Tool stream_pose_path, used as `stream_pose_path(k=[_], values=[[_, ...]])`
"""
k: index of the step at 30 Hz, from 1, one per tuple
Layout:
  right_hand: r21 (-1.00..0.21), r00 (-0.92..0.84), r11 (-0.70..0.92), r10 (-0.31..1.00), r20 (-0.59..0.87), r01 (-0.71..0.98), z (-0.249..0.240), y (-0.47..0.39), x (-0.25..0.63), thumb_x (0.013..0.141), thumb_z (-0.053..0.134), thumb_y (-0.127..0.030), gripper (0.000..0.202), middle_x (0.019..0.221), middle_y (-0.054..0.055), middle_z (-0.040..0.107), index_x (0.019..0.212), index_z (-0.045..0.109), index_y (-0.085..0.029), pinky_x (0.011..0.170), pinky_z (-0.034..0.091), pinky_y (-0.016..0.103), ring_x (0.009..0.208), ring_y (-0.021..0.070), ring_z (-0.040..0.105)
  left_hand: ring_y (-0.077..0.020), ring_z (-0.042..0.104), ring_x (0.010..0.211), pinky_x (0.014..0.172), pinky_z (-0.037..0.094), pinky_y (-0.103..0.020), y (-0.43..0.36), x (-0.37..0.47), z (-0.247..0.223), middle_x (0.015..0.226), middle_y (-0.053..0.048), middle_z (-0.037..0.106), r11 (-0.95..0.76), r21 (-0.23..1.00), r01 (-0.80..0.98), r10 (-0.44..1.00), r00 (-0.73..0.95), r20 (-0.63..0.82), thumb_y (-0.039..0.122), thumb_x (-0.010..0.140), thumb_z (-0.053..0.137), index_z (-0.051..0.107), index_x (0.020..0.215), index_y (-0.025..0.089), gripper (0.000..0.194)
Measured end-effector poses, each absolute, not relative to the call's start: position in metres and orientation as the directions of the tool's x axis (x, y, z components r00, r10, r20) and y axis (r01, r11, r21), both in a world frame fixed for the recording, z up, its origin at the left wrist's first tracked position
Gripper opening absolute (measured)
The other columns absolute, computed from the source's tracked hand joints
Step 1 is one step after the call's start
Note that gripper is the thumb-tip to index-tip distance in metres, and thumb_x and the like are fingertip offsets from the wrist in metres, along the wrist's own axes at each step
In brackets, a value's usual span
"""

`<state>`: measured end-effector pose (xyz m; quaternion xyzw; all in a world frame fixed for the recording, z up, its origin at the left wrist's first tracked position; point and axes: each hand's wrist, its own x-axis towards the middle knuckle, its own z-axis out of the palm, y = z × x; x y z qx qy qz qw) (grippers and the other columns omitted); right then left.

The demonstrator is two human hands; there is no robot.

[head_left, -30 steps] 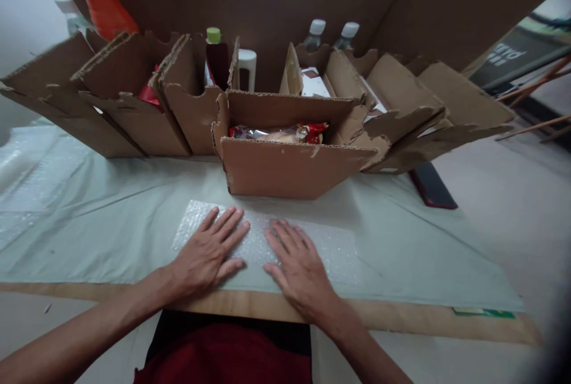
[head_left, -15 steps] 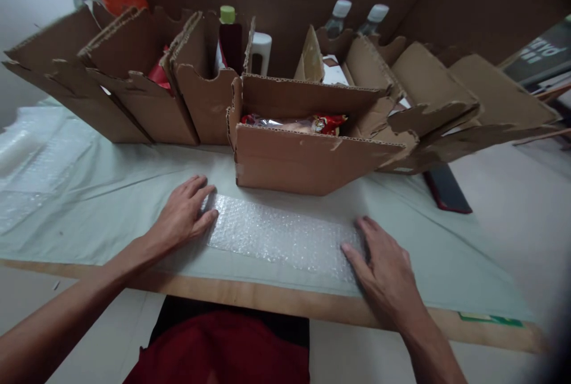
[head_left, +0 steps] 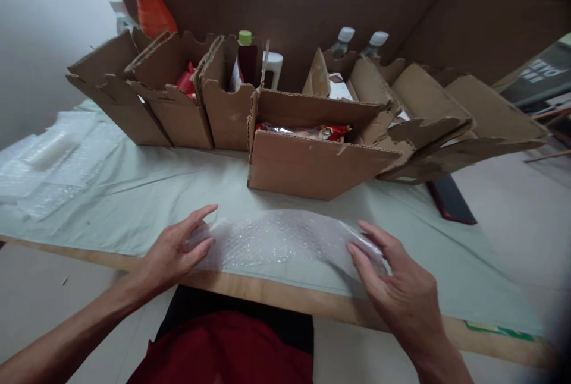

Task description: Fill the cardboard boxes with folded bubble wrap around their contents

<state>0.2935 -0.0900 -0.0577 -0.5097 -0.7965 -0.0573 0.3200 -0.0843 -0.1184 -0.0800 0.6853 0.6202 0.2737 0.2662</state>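
Observation:
A clear strip of bubble wrap point(head_left: 276, 238) stretches between my two hands, bowed upward in the middle above the cloth. My left hand point(head_left: 185, 247) grips its left end, with the thumb in front and the index finger pointing outward. At the other end, my right hand point(head_left: 392, 274) pinches the wrap between thumb and fingers, and that end curls up. Just behind the strip stands a low cardboard box point(head_left: 312, 164) holding red and clear plastic packets point(head_left: 330, 132).
Several cardboard bins point(head_left: 178, 116) line the back, with bottles point(head_left: 372, 44) and packages inside. More bubble wrap point(head_left: 53, 158) lies on the left. A dark flat object point(head_left: 451, 200) rests at the right. Pale green cloth point(head_left: 178, 182) covers the wooden-edged table.
The bubble wrap lay flat under my hands before; now its ends are gripped and the strip is lifted and arched. The camera view has shifted slightly.

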Motion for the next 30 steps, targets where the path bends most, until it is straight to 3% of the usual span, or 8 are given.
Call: stream_pose_path(k=[3, 7, 13, 16, 19, 22, 26, 30], values=[[-0.104, -0.512, 0.741, 0.551, 0.659, 0.663, -0.025, -0.075, 0.239, 0.097, 0.060, -0.006, 0.037, 0.109, 0.008, 0.077, 0.132, 0.060, -0.016, 0.078, 0.053, 0.030, 0.090, 0.0177, 0.072, -0.0190, 0.076, 0.093, 0.072, 0.062, -0.027, -0.147, -0.092, -0.083, 0.119, -0.005, 0.077, -0.025, 0.744, 0.668, 0.999, -0.003, 0.036, 0.038, 0.095, 0.057, 0.061, 0.140, 0.028, 0.046], [0.136, -0.704, 0.868, 0.286, 0.650, 0.478, 0.008, -0.036, 0.157, 0.103, 0.047, -0.007, 0.030, 0.091, 0.003, 0.073, 0.127, 0.061, -0.017, 0.066, 0.041, 0.031, 0.075, 0.0148, 0.060, -0.0236, 0.074, 0.114, 0.091, 0.063, -0.034, -0.181, -0.098, -0.089, 0.130, -0.006, 0.076, 0.046, 0.803, 0.594, 0.993, -0.118, 0.030, 0.041, 0.094, 0.061, 0.067, 0.134, 0.029, 0.042], [0.275, -0.868, 0.844, 0.364, 0.337, 0.461, 0.004, 0.041, 0.051, 0.105, 0.036, -0.006, 0.038, 0.095, 0.009, 0.071, 0.133, 0.061, -0.014, 0.078, 0.040, 0.038, 0.087, 0.0215, 0.058, -0.0242, 0.079, 0.090, 0.080, 0.067, -0.036, -0.202, -0.096, -0.101, 0.102, -0.008, 0.082, 0.195, 0.894, 0.404, 0.977, -0.155, -0.143, 0.045, 0.091, 0.063, 0.080, 0.104, 0.024, 0.030], [0.215, -0.857, 0.839, 0.441, 0.267, 0.499, -0.010, 0.057, 0.030, 0.101, 0.038, -0.004, 0.047, 0.117, 0.016, 0.069, 0.143, 0.055, -0.015, 0.092, 0.045, 0.045, 0.111, 0.0290, 0.059, -0.0237, 0.079, 0.084, 0.077, 0.067, -0.036, -0.208, -0.095, -0.104, 0.098, -0.009, 0.082, 0.229, 0.923, 0.309, 0.972, -0.118, -0.201, 0.042, 0.089, 0.063, 0.080, 0.107, 0.022, 0.031], [0.077, -0.822, 0.850, 0.475, 0.316, 0.521, -0.024, 0.043, 0.053, 0.097, 0.046, -0.004, 0.051, 0.140, 0.017, 0.061, 0.145, 0.052, -0.018, 0.104, 0.046, 0.051, 0.135, 0.0326, 0.050, -0.0253, 0.079, 0.099, 0.088, 0.065, -0.038, -0.215, -0.097, -0.101, 0.113, -0.009, 0.081, 0.181, 0.965, 0.189, 0.984, -0.027, -0.179, 0.034, 0.084, 0.062, 0.075, 0.124, 0.024, 0.043], [-0.094, -0.835, 0.869, 0.494, 0.244, 0.486, -0.037, 0.004, 0.107, 0.088, 0.049, 0.000, 0.060, 0.144, 0.014, 0.060, 0.145, 0.051, -0.021, 0.101, 0.052, 0.049, 0.131, 0.0297, 0.055, -0.0253, 0.076, 0.112, 0.096, 0.063, -0.038, -0.216, -0.100, -0.094, 0.128, -0.009, 0.076, 0.185, 0.974, 0.130, 0.979, 0.058, -0.193, 0.026, 0.082, 0.057, 0.068, 0.136, 0.024, 0.056], [-0.323, -0.850, 0.820, 0.520, 0.077, 0.473, -0.056, -0.061, 0.158, 0.084, 0.059, -0.008, 0.076, 0.155, 0.013, 0.053, 0.155, 0.040, -0.027, 0.107, 0.050, 0.054, 0.138, 0.0315, 0.052, -0.0216, 0.079, 0.096, 0.086, 0.065, -0.034, -0.203, -0.105, -0.089, 0.110, -0.006, 0.082, 0.185, 0.947, 0.264, 0.983, -0.037, -0.182, 0.028, 0.090, 0.054, 0.074, 0.124, 0.024, 0.040], [-0.564, -0.832, 0.742, 0.530, 0.163, 0.362, -0.083, -0.108, 0.143, 0.086, 0.065, -0.013, 0.079, 0.147, 0.014, 0.061, 0.159, 0.036, -0.023, 0.109, 0.049, 0.050, 0.133, 0.0295, 0.057, -0.0211, 0.077, 0.092, 0.083, 0.064, -0.033, -0.187, -0.108, -0.086, 0.104, -0.005, 0.081, 0.086, 0.884, 0.460, 0.994, -0.096, -0.047, 0.028, 0.088, 0.057, 0.077, 0.116, 0.024, 0.034]])
